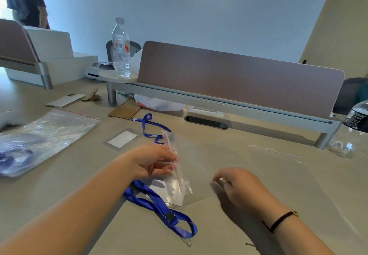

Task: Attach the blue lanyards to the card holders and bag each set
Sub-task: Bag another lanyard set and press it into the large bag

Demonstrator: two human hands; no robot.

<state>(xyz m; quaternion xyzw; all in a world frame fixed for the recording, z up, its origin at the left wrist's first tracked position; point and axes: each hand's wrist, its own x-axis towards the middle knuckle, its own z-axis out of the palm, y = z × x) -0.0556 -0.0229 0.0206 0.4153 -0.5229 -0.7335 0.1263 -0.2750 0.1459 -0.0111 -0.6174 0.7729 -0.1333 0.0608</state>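
Lanyard (159, 209), blue, lies on the tabletop (249, 234) just below the left hand (153, 161), its strap touching a card holder (167, 192). Left fingers (165, 168) pinch the red-striped mouth of a small clear bag (179, 175), which lies over that holder. Right hand (237, 185) curls its fingers around the bag's far edge. Farther off lie a second card holder (122, 139) and a second blue lanyard (148, 127).

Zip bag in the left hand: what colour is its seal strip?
Red, on the zip bag; head view.
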